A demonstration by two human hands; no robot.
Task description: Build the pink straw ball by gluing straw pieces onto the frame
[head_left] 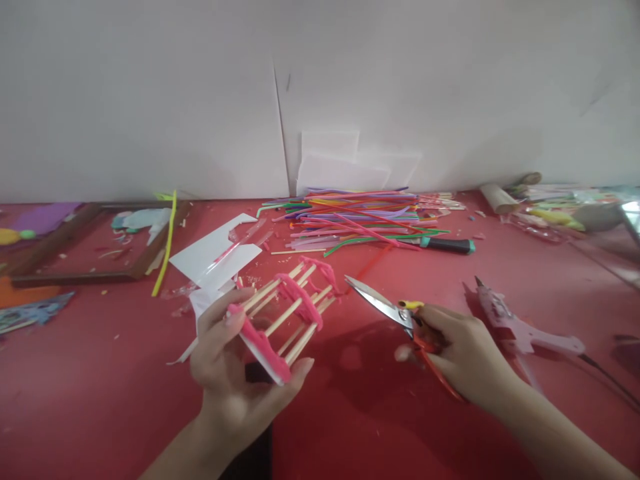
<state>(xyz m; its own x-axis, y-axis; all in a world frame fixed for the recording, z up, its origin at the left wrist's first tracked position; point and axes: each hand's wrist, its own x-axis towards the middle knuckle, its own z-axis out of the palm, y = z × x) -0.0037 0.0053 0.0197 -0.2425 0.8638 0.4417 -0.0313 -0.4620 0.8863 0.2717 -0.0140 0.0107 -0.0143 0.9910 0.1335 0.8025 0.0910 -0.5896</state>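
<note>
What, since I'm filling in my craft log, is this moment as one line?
left hand: holds pink-wrapped stick frame | right hand: holds scissors, tips toward frame | behind: pipe-cleaner pile

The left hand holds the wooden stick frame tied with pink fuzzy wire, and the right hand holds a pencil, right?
Not quite. The head view shows the right hand holding silver metal scissors with orange handles, not a pencil. The left hand does hold the wooden stick frame tied with pink fuzzy wire.
</note>
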